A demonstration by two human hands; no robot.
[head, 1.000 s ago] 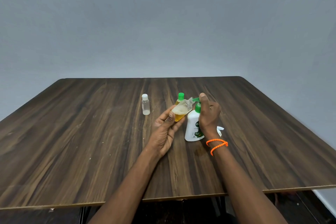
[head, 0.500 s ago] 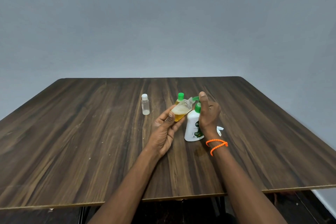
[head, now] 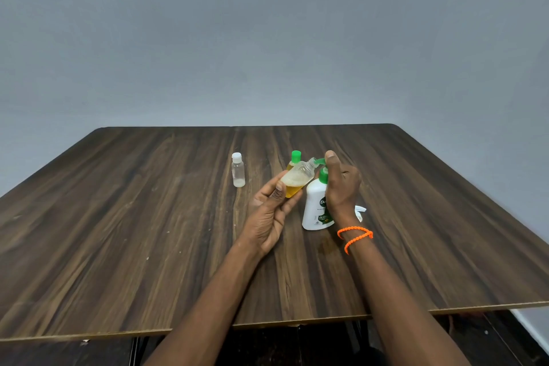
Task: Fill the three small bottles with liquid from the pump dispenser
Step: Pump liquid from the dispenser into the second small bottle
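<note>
1. Two hands work over the table (head: 124,246), and nearest to me is the right wrist with its orange band (head: 355,236).
2. The left hand (head: 271,214) holds the open small bottle (head: 297,180) tilted, neck up and toward the spout, thumb on its front face and fingers (head: 292,205) curled behind its lower body. The bottle is clear, thin plastic, partly filled with amber liquid and foam; I judge it light and easy to squash, so a gentle hold low on the body suits it, away from the open neck.
3. The right hand (head: 341,184) wraps the pump dispenser (head: 316,211), fingers curled around its neck and the thumb up on the green pump head. The dispenser stands on the table, white and stiffer, probably the heaviest thing here; its soap makes anything it wets slippery.
4. A small white cap-like piece (head: 361,211) lies just behind the dispenser, partly hidden.
5. Farther back stands a green-capped bottle (head: 295,159) with amber liquid, close behind the held one.
6. Well to the left stands a white-capped bottle (head: 238,170), upright, nearly empty, with only a pale layer at its base.
</note>
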